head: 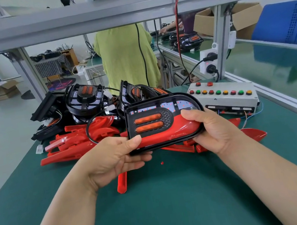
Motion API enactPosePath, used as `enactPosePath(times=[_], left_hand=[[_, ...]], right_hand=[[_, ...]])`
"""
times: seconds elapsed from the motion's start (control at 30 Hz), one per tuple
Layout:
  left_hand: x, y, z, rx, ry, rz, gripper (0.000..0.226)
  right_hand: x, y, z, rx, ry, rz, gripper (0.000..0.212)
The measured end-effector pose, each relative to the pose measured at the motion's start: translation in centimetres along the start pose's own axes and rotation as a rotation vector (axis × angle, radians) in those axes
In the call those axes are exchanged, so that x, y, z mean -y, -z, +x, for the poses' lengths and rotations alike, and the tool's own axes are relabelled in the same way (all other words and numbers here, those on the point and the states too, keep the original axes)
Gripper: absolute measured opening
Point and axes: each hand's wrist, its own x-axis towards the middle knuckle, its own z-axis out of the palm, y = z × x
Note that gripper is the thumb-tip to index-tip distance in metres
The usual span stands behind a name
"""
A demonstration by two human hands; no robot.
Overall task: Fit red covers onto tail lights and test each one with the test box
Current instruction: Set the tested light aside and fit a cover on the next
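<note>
Evidently, my left grip [116, 157] and right grip [213, 130] each clasped an end of the tail light [151, 111], held above the surface [160, 209] near the test box [227, 102]. Its red cover [170, 131] looked only partly seated; uneven thumb pressure could crack it or leave an edge raised.

Over the table [170, 207], tail light [165, 121] sits between left hand [110, 160] at its 8 o'clock and right hand [214, 132] at its 4. Loose covers [73, 143] lie on the table at its 9 o'clock, with spare tail lights [86, 101] heaped behind them at 11. Test box [227, 102] sits at 2 o'clock.
</note>
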Motion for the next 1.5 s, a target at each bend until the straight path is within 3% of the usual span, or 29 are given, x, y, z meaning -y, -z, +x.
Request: enactPosePath(times=[0.1,0.33,0.47,0.73,0.9,1.0,1.23,1.33,1.5], left_hand=[[0.1,-0.1,0.1,-0.047,-0.037,0.004,0.046],[0.1,-0.4,0.1,-0.117,-0.094,0.092,0.042],[0.2,-0.4,0.2,-0.142,-0.114,0.136,0.026],[0.3,-0.7,0.5,-0.197,-0.195,0.2,0.02],[0.2,0.1,0.3,-0.063,-0.157,0.045,0.035],[-0.1,1.2,-0.1,0.082,-0.16,-0.099,0.035],[0.1,2.0,-0.1,0.113,-0.135,0.001,0.035],[-0.1,2.5,-0.3,-0.05,-0.126,0.119,0.046],[0.5,3.3,0.4,-0.602,-0.081,0.563,0.035]], right_hand=[[-0.2,-0.2,0.0,-0.005,0.022,0.0,0.052],[-0.3,-0.2,0.1,-0.004,0.039,-0.004,0.059],[-0.4,-0.2,0.0,0.001,0.042,0.002,0.053],[-0.2,-0.1,0.1,0.023,0.101,-0.005,0.037],[-0.2,0.3,0.1,0.054,0.109,-0.005,0.043],[-0.2,0.7,0.4,0.056,0.106,0.045,0.028],[-0.1,1.0,0.3,0.046,0.073,0.019,0.023],[0.1,1.0,0.4,-0.039,0.066,0.062,0.024],[0.5,1.3,0.6,-0.159,0.069,0.086,0.036]])
